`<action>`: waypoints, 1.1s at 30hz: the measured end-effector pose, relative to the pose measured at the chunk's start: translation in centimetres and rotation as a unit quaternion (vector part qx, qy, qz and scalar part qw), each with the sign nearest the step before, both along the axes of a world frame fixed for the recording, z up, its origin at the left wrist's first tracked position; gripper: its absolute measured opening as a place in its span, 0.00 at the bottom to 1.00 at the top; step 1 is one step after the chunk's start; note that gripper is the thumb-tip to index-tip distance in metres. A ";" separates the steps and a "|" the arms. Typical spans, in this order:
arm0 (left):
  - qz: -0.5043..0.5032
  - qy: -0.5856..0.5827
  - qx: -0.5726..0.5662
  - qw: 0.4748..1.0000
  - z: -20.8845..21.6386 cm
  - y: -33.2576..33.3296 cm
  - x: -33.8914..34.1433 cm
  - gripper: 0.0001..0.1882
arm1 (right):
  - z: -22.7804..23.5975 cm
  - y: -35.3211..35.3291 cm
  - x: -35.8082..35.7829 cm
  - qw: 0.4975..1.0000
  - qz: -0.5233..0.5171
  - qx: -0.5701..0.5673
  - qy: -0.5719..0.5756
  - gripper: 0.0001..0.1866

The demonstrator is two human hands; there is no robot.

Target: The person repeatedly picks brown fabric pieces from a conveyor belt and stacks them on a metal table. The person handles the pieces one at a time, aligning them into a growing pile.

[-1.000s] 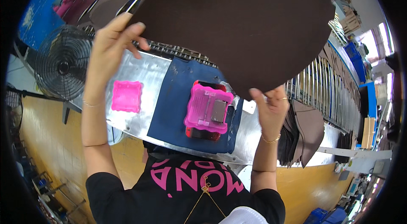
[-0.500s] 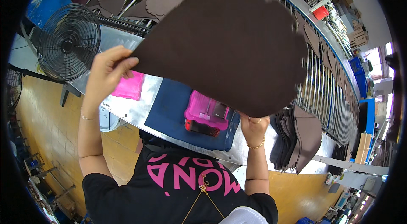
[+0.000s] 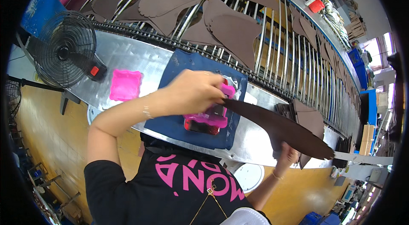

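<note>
A dark brown scallop-edged cut piece of sheet material slants between my hands, seen nearly edge-on. My left hand pinches its narrow tip above the blue cloth. My right hand grips the wide part from below, near a stack of similar brown pieces, which the held piece partly covers. Under my left hand, a pink plastic tray sits on the cloth over a red and black object; my hand hides part of both.
Beyond the metal table runs a rack of metal rollers with several brown pieces on it. A black fan stands at the left, near a second pink tray. A round white stool is below the table edge.
The brown piece has swung from spread out high over the table down to the right, turning edge-on. My left hand moved right across the cloth; my right hand moved right and nearer me.
</note>
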State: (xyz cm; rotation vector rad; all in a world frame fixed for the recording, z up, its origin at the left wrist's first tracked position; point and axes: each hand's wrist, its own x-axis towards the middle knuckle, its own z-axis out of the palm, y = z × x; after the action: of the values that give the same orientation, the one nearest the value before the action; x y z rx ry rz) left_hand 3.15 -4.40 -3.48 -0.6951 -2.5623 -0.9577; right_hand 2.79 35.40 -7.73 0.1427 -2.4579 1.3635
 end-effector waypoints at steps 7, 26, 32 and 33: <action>-0.062 0.042 0.052 0.996 0.8 1.5 -3.1 0.13 | 9.3 2.8 -3.0 0.986 0.068 -0.142 -0.049 0.14; 0.226 0.057 0.291 0.928 -6.3 -13.7 3.4 0.26 | -5.1 -51.8 -45.2 0.929 0.192 -0.210 -0.239 0.17; 0.228 -0.010 0.346 0.910 -6.5 -14.4 3.1 0.27 | -11.5 -57.4 -51.0 0.949 0.122 -0.175 -0.234 0.13; 0.307 0.039 0.380 0.872 -7.9 -12.8 2.4 0.22 | -12.2 -58.6 -51.1 0.945 0.128 -0.171 -0.250 0.13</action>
State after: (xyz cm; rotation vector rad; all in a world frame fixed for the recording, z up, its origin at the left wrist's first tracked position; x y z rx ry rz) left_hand 5.51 -17.24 -11.35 0.2833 -1.8551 -1.4744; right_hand -48.35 -23.22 -19.92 0.0339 -2.5987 2.1444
